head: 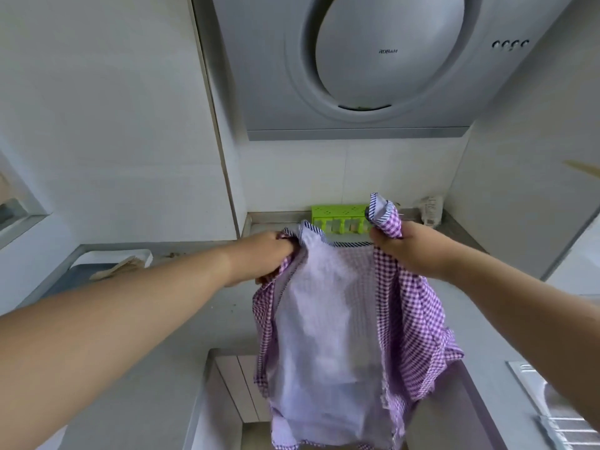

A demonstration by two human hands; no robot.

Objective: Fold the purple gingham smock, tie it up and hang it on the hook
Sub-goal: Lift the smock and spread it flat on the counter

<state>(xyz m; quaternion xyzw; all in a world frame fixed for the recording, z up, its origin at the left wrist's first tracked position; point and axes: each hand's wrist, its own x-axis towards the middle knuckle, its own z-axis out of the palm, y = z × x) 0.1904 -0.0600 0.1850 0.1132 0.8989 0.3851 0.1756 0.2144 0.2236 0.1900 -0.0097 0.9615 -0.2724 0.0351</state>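
**Purple gingham smock held up by both hands in a kitchen**

Purple-and-white checked cloth hangs in the air between two bare arms. The smock (337, 319) is held up at its top edge, spread with its paler inner side toward the viewer, probably so its shape can be seen and squared before the first fold. It is not yet folded or tied.

The left hand (263, 254) has its fingers clenched around a bunch of fabric at one top corner. The right hand (409, 245) grasps the other corner the same way, and a tuft of cloth with a navy-striped trim sticks up above its fingers. Between the two fists the neckline, edged in the same striped binding, sags slightly.

Below the fingers the cloth falls loose and thin, softly creased, with the darker gingham outer side curling round at both edges (the fabric looks light and floppy, likely to slip out of line when folded).

Beyond the knuckles sits a green plastic rack (339, 217) against the wall, and above it a smooth grey range hood (357, 60). No hook can be made out.
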